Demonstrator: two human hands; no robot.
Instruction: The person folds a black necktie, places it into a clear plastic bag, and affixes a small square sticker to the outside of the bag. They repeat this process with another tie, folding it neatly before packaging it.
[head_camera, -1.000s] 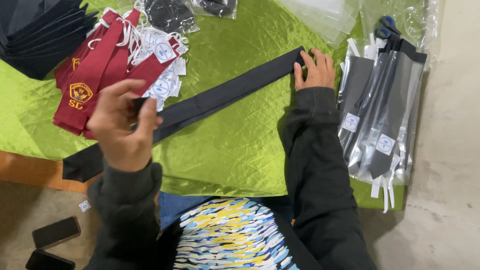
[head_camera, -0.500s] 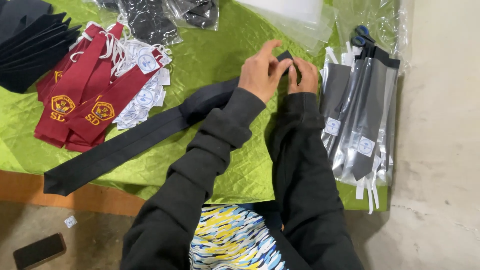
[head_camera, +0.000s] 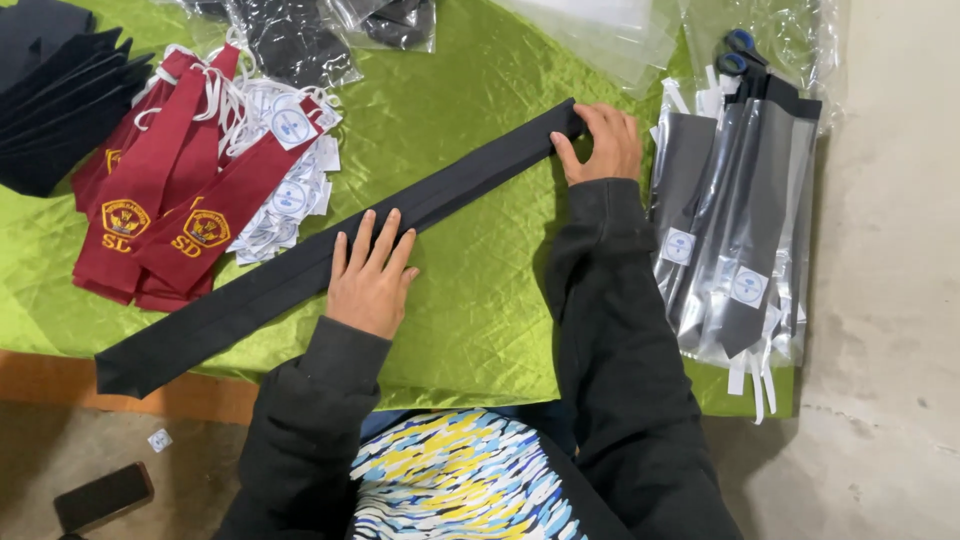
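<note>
The left hand (head_camera: 372, 272) lies flat, fingers spread, pressing on the middle of a long black tie (head_camera: 330, 255), while the right hand (head_camera: 600, 142) pinches the tie's narrow end near the far right of the green satin cloth (head_camera: 470, 320). The tie runs diagonally from the cloth's near left edge up towards its far right. This looks like the smoothing step, and the next move probably calls for an even stroke along the fabric while the end stays pinned. Maroon ties (head_camera: 165, 215) with white tags lie at the left edge, bagged grey ties (head_camera: 735, 230) at the right. A phone (head_camera: 103, 497) rests on the concrete floor (head_camera: 890, 330).
</note>
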